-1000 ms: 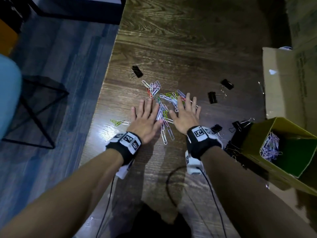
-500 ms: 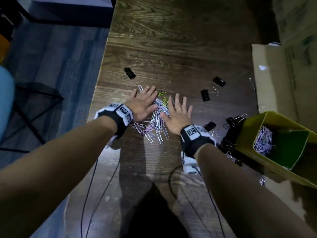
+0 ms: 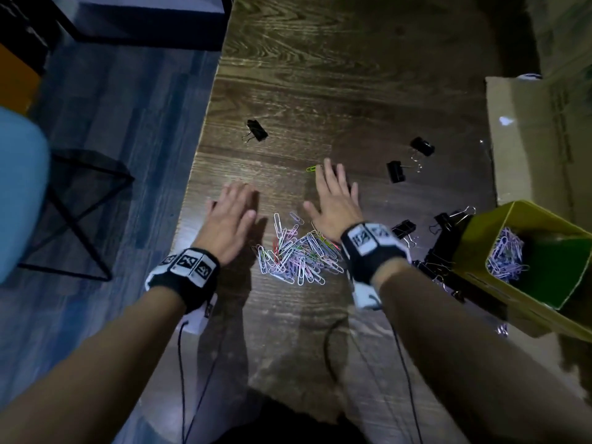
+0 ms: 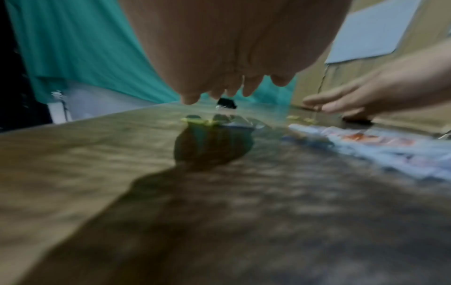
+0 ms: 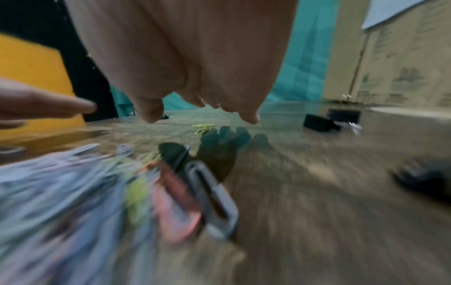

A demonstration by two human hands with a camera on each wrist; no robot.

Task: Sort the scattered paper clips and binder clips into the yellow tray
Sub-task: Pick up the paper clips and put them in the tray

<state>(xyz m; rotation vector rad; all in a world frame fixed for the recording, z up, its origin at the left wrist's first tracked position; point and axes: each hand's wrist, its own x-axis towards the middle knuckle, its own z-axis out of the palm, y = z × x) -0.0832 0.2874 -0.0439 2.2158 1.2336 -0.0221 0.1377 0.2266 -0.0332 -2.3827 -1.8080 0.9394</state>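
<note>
A heap of coloured paper clips [image 3: 298,253] lies on the wooden table [image 3: 320,91] between my wrists. My left hand [image 3: 232,213] is open, fingers straight, just left of and beyond the heap, holding nothing. My right hand [image 3: 334,195] is open too, its fingertips next to a lone green paper clip [image 3: 314,168]. In the right wrist view that green clip [image 5: 203,128] lies just past my fingertips [image 5: 251,118]. Black binder clips lie far left [image 3: 256,130], far right [image 3: 422,146] [image 3: 395,171], and by the yellow tray [image 3: 474,261], which holds several paper clips [image 3: 507,254].
A cardboard box [image 3: 528,139] stands on the table's right side behind the tray. More black binder clips [image 3: 439,267] are piled against the tray's left wall. The table's left edge [image 3: 198,161] drops to a blue floor with a black-legged chair [image 3: 19,187].
Both hands lay on the paper clips and raked them into a heap toward me. Now they have come off the heap and moved apart and forward, the right one to the green clip.
</note>
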